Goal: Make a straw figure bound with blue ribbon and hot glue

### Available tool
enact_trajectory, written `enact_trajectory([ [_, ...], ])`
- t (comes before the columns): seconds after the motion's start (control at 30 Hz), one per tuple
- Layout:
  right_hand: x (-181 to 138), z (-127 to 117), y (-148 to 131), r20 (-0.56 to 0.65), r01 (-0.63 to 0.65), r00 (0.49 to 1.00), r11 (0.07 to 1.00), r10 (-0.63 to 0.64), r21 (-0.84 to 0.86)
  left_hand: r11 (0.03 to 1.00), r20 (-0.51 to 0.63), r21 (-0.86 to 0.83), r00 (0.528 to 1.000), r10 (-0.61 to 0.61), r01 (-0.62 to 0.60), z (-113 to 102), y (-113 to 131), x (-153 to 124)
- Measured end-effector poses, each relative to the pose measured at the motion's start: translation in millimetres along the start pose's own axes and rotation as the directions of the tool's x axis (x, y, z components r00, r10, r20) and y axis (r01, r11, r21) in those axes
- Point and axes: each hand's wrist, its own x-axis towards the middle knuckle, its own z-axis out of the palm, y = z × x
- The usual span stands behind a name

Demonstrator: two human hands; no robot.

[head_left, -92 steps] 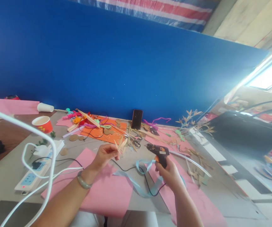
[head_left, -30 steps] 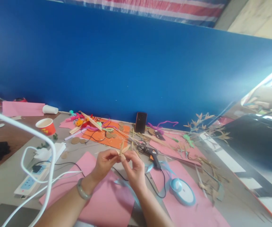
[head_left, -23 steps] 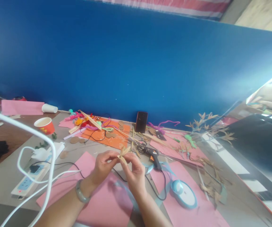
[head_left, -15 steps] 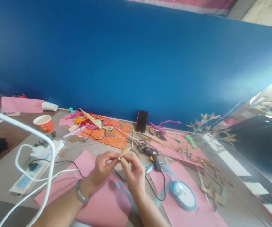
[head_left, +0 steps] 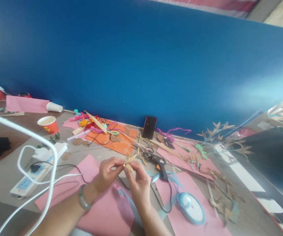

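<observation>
My left hand (head_left: 106, 173) and my right hand (head_left: 138, 182) meet above a pink paper sheet (head_left: 99, 200), both pinching a small tan straw leaf cluster (head_left: 129, 161) between their fingertips. A green bangle sits on my left wrist. A black and orange glue gun (head_left: 160, 162) lies on the table just right of my right hand, its black cord trailing toward me. A light blue ribbon roll (head_left: 190, 207) rests on another pink sheet to the right, with loose ribbon running under my right forearm.
A white power strip (head_left: 30, 179) with white cables lies at the left. A red paper cup (head_left: 47, 124), an orange sheet (head_left: 112, 139) with pipe cleaners, scissors (head_left: 145, 152), a black phone (head_left: 149, 127) against the blue wall, and dried straw leaves (head_left: 220, 196) fill the table.
Three seconds ago my right hand held the glue gun; it now lies on the table and that hand pinches the straw cluster with my left. Over the last second the hands barely moved.
</observation>
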Motion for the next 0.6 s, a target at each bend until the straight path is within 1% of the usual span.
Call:
enact_trajectory([
  [0.17,0.4,-0.5,-2.5,0.010,0.043,0.999,0.999,-0.043,-0.022,1.000,-0.011,-0.006,1.000,-0.014,0.014,1.3,1.0,0.2],
  [0.43,1.1,-1.8,-2.8,0.053,0.006,0.999,1.000,-0.005,-0.027,0.999,0.024,-0.008,0.999,-0.038,0.039,-0.2,6.1,2.0],
  [0.6,0.7,-0.9,0.5,0.031,-0.003,1.000,0.999,0.005,-0.046,0.998,0.035,0.009,0.998,-0.059,0.059,1.4,4.5,-0.1],
])
